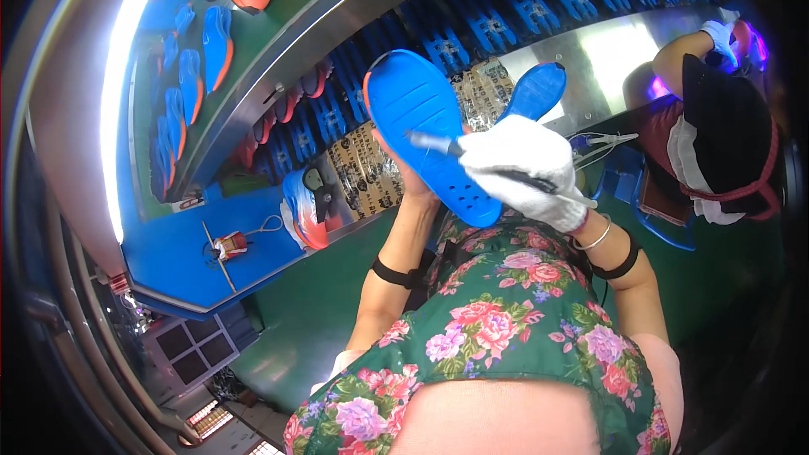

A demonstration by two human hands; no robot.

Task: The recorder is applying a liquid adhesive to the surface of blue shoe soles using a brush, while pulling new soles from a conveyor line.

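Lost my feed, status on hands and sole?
Left hand props blue sole upright. Gloved right hand holds brush on it. Nothing in the way.

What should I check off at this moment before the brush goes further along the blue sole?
1. Sole supported: ok. The left hand holds the blue sole from behind, tilted up, underside facing the camera.
2. Brush gripped: ok. The gloved right hand is closed on the brush.
3. Brush tip on the sole: ok, it lies against the middle of the underside.
4. Brush loaded with anything: cannot tell, bristles too small.
5. Space around the hands: ok. The second blue sole lies behind them on the metal bench, apart from the brush.
6. Co-worker's gloved hand: ok, well off to the right.
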